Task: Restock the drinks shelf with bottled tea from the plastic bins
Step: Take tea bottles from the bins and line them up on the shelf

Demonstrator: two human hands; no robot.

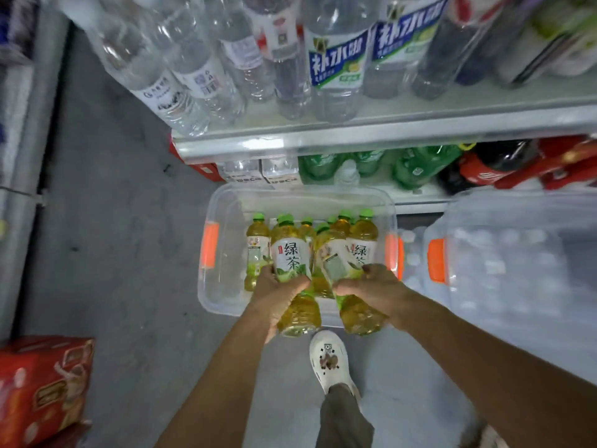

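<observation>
One green tea bottle is gripped in the left hand, fingers curled round it, and another green tea bottle is gripped likewise in the right hand. Both are held above a clear plastic bin on the floor, where more tea bottles stand, below the drinks shelf.

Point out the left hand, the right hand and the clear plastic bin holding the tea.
left hand point(279, 294), head view, on the back of the hand.
right hand point(371, 287), head view, on the knuckles.
clear plastic bin point(223, 279), head view, on its bare left wall.
</observation>
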